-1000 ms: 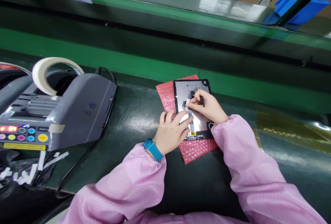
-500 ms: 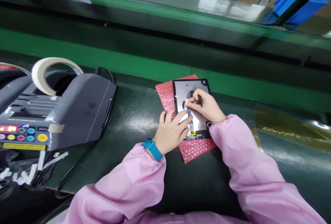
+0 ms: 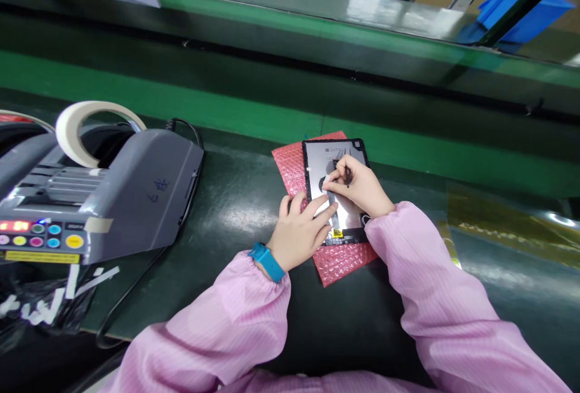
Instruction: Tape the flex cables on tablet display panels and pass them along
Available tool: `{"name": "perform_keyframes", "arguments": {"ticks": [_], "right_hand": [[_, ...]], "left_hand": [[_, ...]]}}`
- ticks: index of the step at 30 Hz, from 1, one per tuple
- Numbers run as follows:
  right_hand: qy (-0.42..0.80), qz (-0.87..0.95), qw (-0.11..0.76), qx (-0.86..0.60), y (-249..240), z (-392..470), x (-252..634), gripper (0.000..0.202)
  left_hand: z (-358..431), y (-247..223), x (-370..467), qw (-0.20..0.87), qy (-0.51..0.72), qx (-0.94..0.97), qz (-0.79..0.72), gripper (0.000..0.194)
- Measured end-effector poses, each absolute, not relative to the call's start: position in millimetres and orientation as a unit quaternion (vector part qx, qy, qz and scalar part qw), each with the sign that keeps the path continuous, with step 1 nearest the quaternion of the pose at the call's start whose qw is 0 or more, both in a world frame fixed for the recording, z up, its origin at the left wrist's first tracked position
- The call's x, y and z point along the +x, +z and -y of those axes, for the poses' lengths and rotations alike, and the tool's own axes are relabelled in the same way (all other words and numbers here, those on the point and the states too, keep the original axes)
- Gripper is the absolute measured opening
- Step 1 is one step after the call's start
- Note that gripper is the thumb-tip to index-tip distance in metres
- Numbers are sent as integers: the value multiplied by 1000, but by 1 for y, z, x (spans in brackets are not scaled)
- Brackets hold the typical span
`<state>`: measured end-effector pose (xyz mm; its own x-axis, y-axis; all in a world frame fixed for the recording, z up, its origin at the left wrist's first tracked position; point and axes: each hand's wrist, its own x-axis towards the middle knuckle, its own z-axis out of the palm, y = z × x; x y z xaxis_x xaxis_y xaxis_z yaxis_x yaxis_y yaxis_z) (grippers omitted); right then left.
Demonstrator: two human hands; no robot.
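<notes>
A flat panel point(image 3: 317, 157) with a black frame and silvery back lies on pink bubble wrap point(image 3: 290, 166). My left hand point(image 3: 299, 233), with a blue band point(image 3: 267, 262) at the wrist, rests with spread fingers on the panel's left part, over a grey strip. My right hand point(image 3: 357, 187) is closed above the middle of the panel. It holds dark tweezers point(image 3: 348, 176) among its fingers, while thumb and forefinger pinch a small white piece at the strip's upper end. A yellow tab point(image 3: 338, 233) shows near the panel's lower edge.
On the left stands a grey tape dispenser point(image 3: 145, 193) with coloured buttons and a large tape roll point(image 3: 67, 133). Its black cable runs down the green table point(image 3: 226, 199). White tape scraps point(image 3: 97, 281) hang at lower left. Amber film point(image 3: 507, 224) lies on the right.
My right hand has shifted very slightly to the left, and the tweezers in it have turned a little more upright. My left hand and the panel have stayed in place.
</notes>
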<state>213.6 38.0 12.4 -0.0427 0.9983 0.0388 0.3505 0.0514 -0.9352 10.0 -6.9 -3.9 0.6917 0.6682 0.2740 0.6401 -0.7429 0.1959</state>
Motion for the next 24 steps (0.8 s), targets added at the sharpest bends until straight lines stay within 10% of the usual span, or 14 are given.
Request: {"name": "perform_keyframes", "arguments": {"ticks": [24], "right_hand": [[307,548,453,-633,7,-65,204,46]], "left_hand": [[5,-2,9,61,162,918,-357,43]]}}
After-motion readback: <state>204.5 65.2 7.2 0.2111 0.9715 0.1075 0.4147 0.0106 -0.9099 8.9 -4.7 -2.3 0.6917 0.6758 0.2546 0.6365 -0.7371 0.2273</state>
